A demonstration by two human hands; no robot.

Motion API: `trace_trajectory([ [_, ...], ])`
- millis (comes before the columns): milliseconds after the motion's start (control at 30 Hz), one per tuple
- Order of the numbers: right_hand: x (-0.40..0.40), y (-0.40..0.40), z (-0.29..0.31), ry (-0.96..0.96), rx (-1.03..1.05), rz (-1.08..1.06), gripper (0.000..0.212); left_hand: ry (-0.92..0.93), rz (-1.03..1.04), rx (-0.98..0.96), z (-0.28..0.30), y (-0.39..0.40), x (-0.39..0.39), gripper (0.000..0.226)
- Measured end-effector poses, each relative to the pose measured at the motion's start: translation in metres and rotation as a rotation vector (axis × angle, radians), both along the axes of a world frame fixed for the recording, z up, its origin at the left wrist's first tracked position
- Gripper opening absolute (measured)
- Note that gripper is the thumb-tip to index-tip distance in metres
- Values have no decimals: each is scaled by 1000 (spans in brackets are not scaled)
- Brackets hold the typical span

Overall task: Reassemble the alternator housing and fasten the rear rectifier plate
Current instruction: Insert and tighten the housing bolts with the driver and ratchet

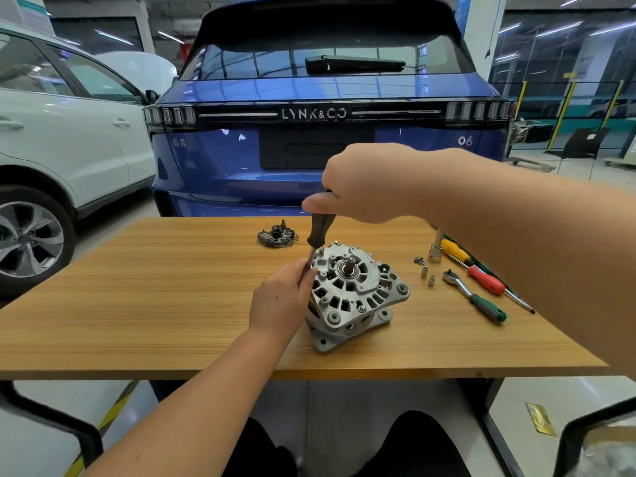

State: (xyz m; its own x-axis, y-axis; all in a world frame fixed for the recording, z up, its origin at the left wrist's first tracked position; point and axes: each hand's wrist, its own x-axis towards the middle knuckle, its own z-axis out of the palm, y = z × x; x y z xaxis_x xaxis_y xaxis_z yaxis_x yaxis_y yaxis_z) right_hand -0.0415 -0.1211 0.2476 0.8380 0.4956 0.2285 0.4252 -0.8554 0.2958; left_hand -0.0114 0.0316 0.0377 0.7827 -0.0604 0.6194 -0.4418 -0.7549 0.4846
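Now the silver cast-aluminium alternator housing (354,297) sits mid-desk (137,304). Above its far-left edge, the right hand (364,184) wraps the dark-handled screwdriver (320,232); the left hand (285,297) pinches its shaft at the bolt. Likely best: keep the driver upright, press down, turn slowly. Beyond the housing lies the black rectifier plate (278,235), not yet fitted.

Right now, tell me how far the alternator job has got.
Done: the two silver cast halves of the alternator housing sit stacked together on the wooden table. In hand: the right hand grips a dark-handled driver standing upright on the housing's far-left rim, while the left hand pinches its shaft. Left: the black rectifier plate lies apart behind, unfitted; small silver sockets wait by the green-handled ratchet.
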Motion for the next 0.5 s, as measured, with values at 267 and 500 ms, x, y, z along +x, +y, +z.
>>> trace_trajectory([
  [267,-3,-4,1,68,4,121,40,-24,15,6,2,-1,-1,23],
  [500,-1,2,4,-39,-89,46,54,16,21,-1,3,-4,-3,21],
])
